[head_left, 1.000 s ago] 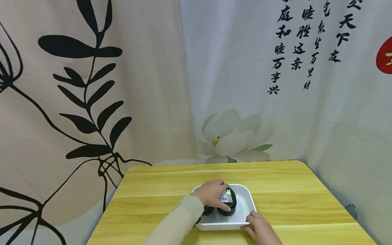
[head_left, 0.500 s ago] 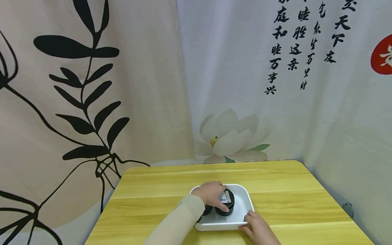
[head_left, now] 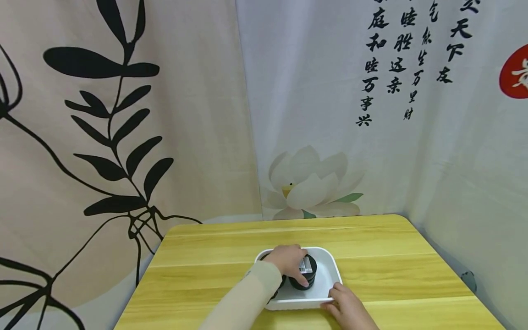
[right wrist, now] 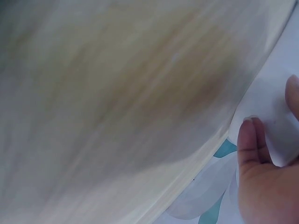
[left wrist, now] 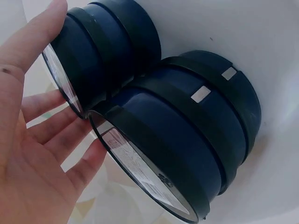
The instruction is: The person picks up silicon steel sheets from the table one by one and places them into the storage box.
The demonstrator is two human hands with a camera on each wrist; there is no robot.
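A white tray (head_left: 297, 304) sits near the front of the table and holds two dark, round, ridged jar-like stacks. My left hand (head_left: 287, 262) reaches over it and grips the right-hand black stack (head_left: 312, 277), thumb on the near side; its top carries a white label. In the left wrist view, thumb and fingers lie around the top of that stack (left wrist: 105, 46), while the second stack (left wrist: 182, 130) stands right beside it, in front of the fingers. My right hand (head_left: 350, 308) pinches the tray's front right corner; in the right wrist view, thumb and fingers hold the white wall (right wrist: 275, 126).
The yellow wood-grain table (head_left: 396, 256) extends around the tray, with its far edge close to a printed curtain (head_left: 206, 137). My left sleeve (head_left: 247, 298) covers the tray's front left part in the head view.
The head view has shifted a little. My left wrist and sleeve have moved slightly right, with the hand still on the same stack. My right hand keeps its hold on the tray corner.
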